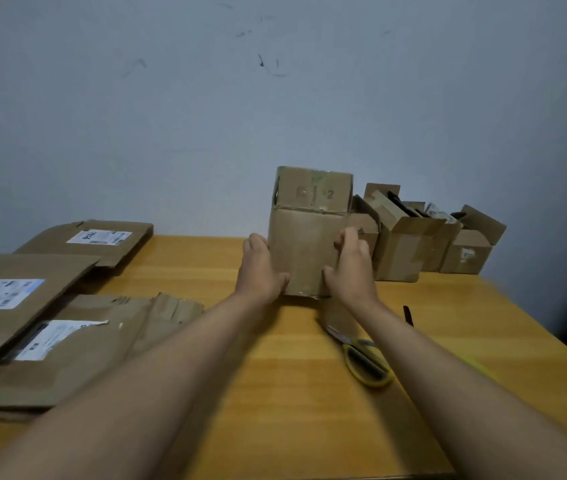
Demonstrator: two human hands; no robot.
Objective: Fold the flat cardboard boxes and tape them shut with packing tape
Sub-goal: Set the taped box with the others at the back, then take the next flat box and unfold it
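1. Folded box [310, 233] held between both hands above the far middle of the wooden surface [292, 393], its taped, closed end facing the camera.
2. Left hand [260, 271] grips the box's left side, thumb on the near face.
3. Right hand [351, 268] grips the right side, fingers curled over the edge.
4. Flat boxes [67, 344] with white labels lie stacked at the left.
5. Row of folded boxes [427, 244] stands against the wall [206, 98], just right of the held box.
6. Yellow-handled scissors [365, 362] lie under the right forearm.
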